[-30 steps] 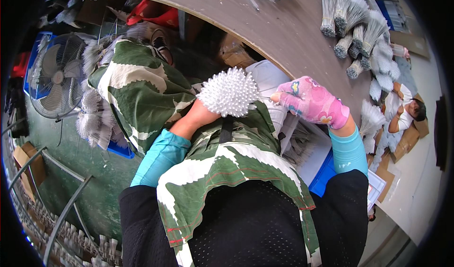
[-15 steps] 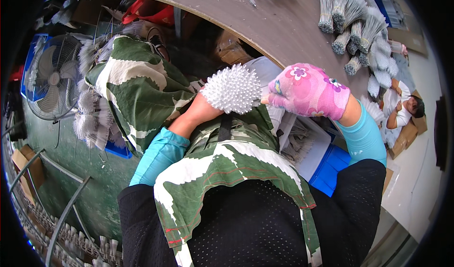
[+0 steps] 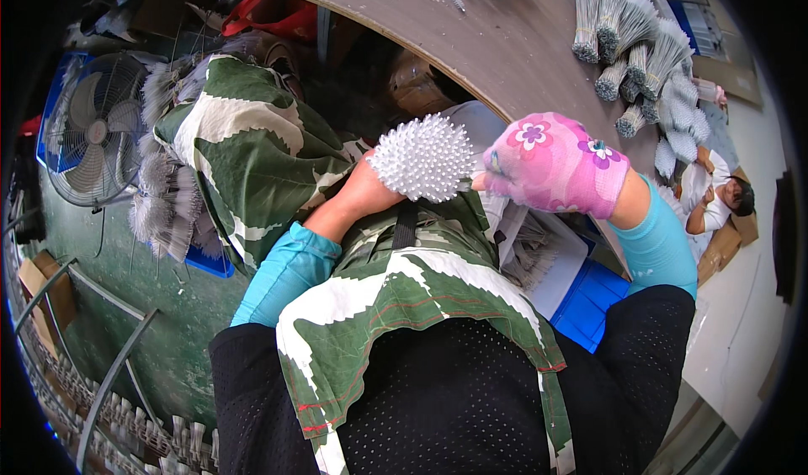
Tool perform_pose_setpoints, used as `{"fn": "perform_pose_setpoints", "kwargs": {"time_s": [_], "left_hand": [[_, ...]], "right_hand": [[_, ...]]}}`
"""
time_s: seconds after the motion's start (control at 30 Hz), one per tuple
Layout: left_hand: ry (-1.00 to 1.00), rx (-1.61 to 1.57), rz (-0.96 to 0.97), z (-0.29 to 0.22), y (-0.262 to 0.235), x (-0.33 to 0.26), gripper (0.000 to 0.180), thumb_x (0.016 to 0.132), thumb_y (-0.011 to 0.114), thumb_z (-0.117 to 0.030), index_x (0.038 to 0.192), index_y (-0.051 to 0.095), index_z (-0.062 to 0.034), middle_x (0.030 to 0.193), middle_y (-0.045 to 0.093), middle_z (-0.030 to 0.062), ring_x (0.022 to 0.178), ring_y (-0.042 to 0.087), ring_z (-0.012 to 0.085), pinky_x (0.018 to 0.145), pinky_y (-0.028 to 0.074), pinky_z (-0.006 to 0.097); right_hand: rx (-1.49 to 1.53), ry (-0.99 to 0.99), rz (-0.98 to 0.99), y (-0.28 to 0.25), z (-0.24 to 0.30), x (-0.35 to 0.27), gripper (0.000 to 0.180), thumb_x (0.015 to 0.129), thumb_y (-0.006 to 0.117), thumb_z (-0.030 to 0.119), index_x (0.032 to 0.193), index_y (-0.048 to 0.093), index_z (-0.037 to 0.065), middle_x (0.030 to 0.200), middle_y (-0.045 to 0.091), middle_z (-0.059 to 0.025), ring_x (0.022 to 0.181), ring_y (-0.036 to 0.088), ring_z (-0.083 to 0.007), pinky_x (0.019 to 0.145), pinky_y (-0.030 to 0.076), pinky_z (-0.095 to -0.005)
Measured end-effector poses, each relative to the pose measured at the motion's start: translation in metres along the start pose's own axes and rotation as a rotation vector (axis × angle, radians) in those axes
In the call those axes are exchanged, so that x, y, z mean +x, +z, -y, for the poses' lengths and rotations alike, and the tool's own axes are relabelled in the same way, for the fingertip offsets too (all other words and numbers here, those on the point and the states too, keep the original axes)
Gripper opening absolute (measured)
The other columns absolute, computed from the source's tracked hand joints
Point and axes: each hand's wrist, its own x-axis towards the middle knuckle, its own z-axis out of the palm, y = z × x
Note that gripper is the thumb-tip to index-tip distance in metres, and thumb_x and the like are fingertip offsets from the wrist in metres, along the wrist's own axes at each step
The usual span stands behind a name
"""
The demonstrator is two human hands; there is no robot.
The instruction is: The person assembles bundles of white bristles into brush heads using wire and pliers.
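In front of my apron, my left hand (image 3: 370,187) grips a round, dense bundle of thin white-bristled brushes (image 3: 425,157), whose many tips face up. The bundle hides most of that hand's fingers. My right hand (image 3: 555,162), in a pink flowered glove, is closed at the bundle's right edge. Its thumb and fingertips are pinched together there, on something thin and small that I cannot make out.
Bundles of wire brushes (image 3: 635,50) lie on the brown table (image 3: 505,42). A fan (image 3: 97,130) and more brushes (image 3: 172,201) stand left. A white tray (image 3: 562,260) and blue bin (image 3: 593,302) sit right. Another person (image 3: 711,193) is at far right; a metal frame (image 3: 118,366) stands lower left.
Both hands and the bundle have shifted slightly to the right. My right hand stays closed at the bundle's edge, and the left keeps its grip.
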Motion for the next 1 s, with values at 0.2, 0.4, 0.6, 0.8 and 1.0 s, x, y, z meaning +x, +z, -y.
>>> {"fn": "perform_pose_setpoints", "kwargs": {"time_s": [0.2,0.4,0.6,0.8,1.0], "left_hand": [[0.037,0.073,-0.008,-0.003,-0.003,0.001,0.043,0.084,0.063,-0.022,0.125,0.055,-0.0121,0.129,0.055,0.0093,0.12,0.05,0.0263,0.102,0.04,0.035],[0.02,0.028,-0.013,-0.002,-0.001,0.001,0.043,0.084,0.063,-0.022,0.125,0.055,-0.0122,0.128,0.055,0.0093,0.12,0.051,0.0262,0.102,0.04,0.034],[0.031,0.037,-0.018,-0.007,-0.003,0.001,0.043,0.084,0.062,-0.023,0.126,0.055,-0.0122,0.128,0.055,0.009,0.12,0.051,0.0258,0.101,0.04,0.034],[0.027,0.055,-0.013,-0.008,-0.005,0.001,0.043,0.085,0.06,-0.025,0.126,0.055,-0.0121,0.129,0.055,0.0091,0.119,0.051,0.026,0.101,0.04,0.034],[0.002,0.038,0.0,-0.011,-0.007,0.002,0.043,0.085,0.061,-0.024,0.126,0.054,-0.0119,0.129,0.055,0.01,0.12,0.051,0.026,0.101,0.04,0.034]], "right_hand": [[-0.088,0.041,0.022,-0.001,0.008,-0.003,0.033,0.088,0.057,0.034,0.07,0.061,0.007,0.064,0.057,-0.0146,0.066,0.059,-0.034,0.06,0.047,-0.0424],[-0.105,-0.065,-0.098,0.007,0.003,-0.005,0.031,0.087,0.058,0.032,0.069,0.059,0.007,0.062,0.056,-0.0138,0.063,0.059,-0.0332,0.056,0.047,-0.041],[-0.08,-0.096,-0.202,0.012,-0.002,-0.008,0.032,0.087,0.059,0.033,0.068,0.058,0.007,0.062,0.055,-0.0145,0.062,0.058,-0.0348,0.057,0.046,-0.0424],[0.026,0.136,-0.111,0.004,-0.005,-0.016,0.038,0.092,0.052,0.039,0.08,0.063,0.004,0.073,0.062,-0.0165,0.075,0.062,-0.0334,0.069,0.048,-0.0424],[0.473,0.202,-0.255,0.029,-0.021,-0.02,0.037,0.093,0.053,0.037,0.085,0.064,0.003,0.073,0.062,-0.0149,0.071,0.061,-0.0279,0.068,0.046,-0.0375]]}}
